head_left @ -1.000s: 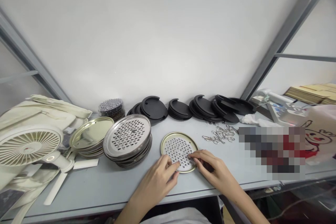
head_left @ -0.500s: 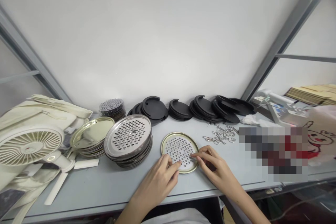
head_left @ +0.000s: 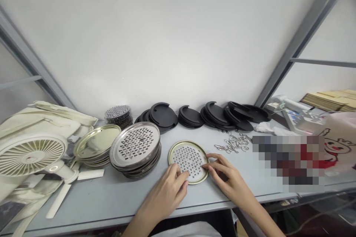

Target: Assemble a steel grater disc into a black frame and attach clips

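A round gold-rimmed lid (head_left: 182,144) lies flat on the grey table, with a perforated silver disc (head_left: 189,159) sitting inside its rim. At the lid's lower left, my left hand (head_left: 171,189) has its curled fingers on the rim and the disc's edge. My right hand (head_left: 226,176) touches the right side of the rim, its fingers apart. To the left stand a stack of silver rimmed lids with perforated discs (head_left: 136,144) and a stack of plain gold lids (head_left: 98,142). Behind them is a small pile of perforated discs (head_left: 118,113).
Black round pieces (head_left: 164,114) line the wall. Small metal clips (head_left: 235,142) lie right of the lid. A cream fan (head_left: 32,155) and cream bag (head_left: 36,122) are at the left. Far right are a pink bag (head_left: 340,140) and flat wooden boards (head_left: 330,100).
The lid and disc have shifted slightly left between my hands. A finger of my right hand has moved out onto the rim's upper right edge.
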A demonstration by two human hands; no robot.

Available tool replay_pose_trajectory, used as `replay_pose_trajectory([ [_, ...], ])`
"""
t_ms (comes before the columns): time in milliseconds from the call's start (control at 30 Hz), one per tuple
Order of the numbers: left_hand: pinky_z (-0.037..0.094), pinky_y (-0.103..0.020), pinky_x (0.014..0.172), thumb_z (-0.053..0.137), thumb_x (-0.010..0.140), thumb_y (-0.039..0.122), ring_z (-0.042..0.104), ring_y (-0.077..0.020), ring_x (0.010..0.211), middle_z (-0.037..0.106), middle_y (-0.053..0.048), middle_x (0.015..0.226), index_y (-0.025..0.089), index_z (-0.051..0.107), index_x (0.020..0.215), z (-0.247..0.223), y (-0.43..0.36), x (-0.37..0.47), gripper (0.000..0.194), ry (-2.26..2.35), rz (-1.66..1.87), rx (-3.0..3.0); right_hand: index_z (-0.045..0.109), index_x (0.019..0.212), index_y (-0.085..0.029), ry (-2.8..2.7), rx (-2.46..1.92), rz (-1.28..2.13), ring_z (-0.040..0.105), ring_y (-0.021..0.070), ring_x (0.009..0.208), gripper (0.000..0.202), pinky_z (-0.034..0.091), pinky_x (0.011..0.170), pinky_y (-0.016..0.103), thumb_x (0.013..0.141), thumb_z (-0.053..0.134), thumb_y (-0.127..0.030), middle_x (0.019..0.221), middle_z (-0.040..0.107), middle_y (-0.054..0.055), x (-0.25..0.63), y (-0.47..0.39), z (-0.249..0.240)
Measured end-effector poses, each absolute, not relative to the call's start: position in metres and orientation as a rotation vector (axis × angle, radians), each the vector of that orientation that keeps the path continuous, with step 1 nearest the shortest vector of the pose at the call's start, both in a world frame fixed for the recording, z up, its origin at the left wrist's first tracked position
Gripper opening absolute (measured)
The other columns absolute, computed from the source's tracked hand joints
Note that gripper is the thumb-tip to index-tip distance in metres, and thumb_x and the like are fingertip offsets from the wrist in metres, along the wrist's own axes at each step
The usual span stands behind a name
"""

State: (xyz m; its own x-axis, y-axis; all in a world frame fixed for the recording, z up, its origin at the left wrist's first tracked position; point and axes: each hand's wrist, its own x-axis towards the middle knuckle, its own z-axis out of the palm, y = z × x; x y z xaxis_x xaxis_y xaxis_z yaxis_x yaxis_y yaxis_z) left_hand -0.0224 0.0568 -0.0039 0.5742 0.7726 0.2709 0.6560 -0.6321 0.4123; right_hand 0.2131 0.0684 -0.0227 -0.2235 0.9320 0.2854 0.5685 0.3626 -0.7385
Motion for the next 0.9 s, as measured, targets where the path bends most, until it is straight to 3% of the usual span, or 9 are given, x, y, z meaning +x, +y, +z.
replay_pose_trajectory([
  [167, 0.049, -0.031, 0.081, 0.042, 0.091, 0.011, 0.053, -0.0178, 0.088, 0.048, -0.005, 0.094, 0.019, 0.056, 0.103, -0.003, 0.056, -0.023, 0.019, 1.170, 0.622, 2.518, 0.064, 0.106, -0.023, -1.944, -1.234, 0.659, 0.056, 0.0229, 0.106, 0.024, 0.046, 0.093, 0.034, 0.095, 0.043, -0.030, 0.110, 0.060, 0.008, 0.211, 0.067, -0.019],
  [300, 0.049, -0.032, 0.081, 0.042, 0.092, 0.011, 0.054, -0.0181, 0.089, 0.048, -0.005, 0.096, 0.020, 0.054, 0.105, -0.002, 0.055, -0.023, 0.020, 1.172, 0.597, 2.495, 0.056, 0.109, -0.022, -1.903, -1.231, 0.645, 0.059, 0.0204, 0.092, 0.022, 0.049, 0.082, 0.033, 0.095, 0.040, -0.028, 0.109, 0.059, 0.009, 0.212, 0.068, -0.019],
  [433, 0.048, -0.032, 0.082, 0.042, 0.091, 0.011, 0.054, -0.0182, 0.089, 0.047, -0.005, 0.096, 0.021, 0.054, 0.106, -0.002, 0.056, -0.022, 0.022, 1.185, 0.567, 2.492, 0.053, 0.107, -0.021, -1.864, -1.333, 0.549, 0.058, 0.0178, 0.074, 0.018, 0.050, 0.070, 0.032, 0.093, 0.042, -0.026, 0.096, 0.059, 0.007, 0.212, 0.087, -0.019],
  [567, 0.048, -0.033, 0.082, 0.040, 0.092, 0.012, 0.053, -0.0184, 0.089, 0.047, -0.006, 0.096, 0.021, 0.053, 0.109, -0.001, 0.056, -0.023, 0.023, 1.185, 0.539, 2.504, 0.056, 0.106, -0.019, -1.898, -1.392, 0.424, 0.059, 0.0226, 0.087, 0.022, 0.049, 0.078, 0.037, 0.086, 0.048, -0.024, 0.100, 0.060, 0.009, 0.206, 0.119, -0.019],
  [767, 0.048, -0.034, 0.084, 0.040, 0.092, 0.011, 0.053, -0.0198, 0.093, 0.047, -0.006, 0.097, 0.021, 0.050, 0.114, 0.002, 0.056, -0.022, 0.027, 1.173, 0.505, 2.529, 0.061, 0.101, -0.017, -1.919, -1.360, 0.523, 0.061, 0.0207, 0.079, 0.024, 0.049, 0.075, 0.036, 0.088, 0.041, -0.022, 0.090, 0.064, 0.008, 0.204, 0.132, -0.021],
  [900, 0.048, -0.033, 0.083, 0.040, 0.091, 0.009, 0.052, -0.0193, 0.092, 0.047, -0.006, 0.097, 0.020, 0.052, 0.107, 0.000, 0.056, -0.022, 0.023, 1.169, 0.510, 2.520, 0.062, 0.102, -0.016, -1.915, -1.359, 0.555, 0.060, 0.0197, 0.073, 0.024, 0.050, 0.071, 0.034, 0.086, 0.046, -0.023, 0.085, 0.063, 0.007, 0.206, 0.128, -0.023],
])
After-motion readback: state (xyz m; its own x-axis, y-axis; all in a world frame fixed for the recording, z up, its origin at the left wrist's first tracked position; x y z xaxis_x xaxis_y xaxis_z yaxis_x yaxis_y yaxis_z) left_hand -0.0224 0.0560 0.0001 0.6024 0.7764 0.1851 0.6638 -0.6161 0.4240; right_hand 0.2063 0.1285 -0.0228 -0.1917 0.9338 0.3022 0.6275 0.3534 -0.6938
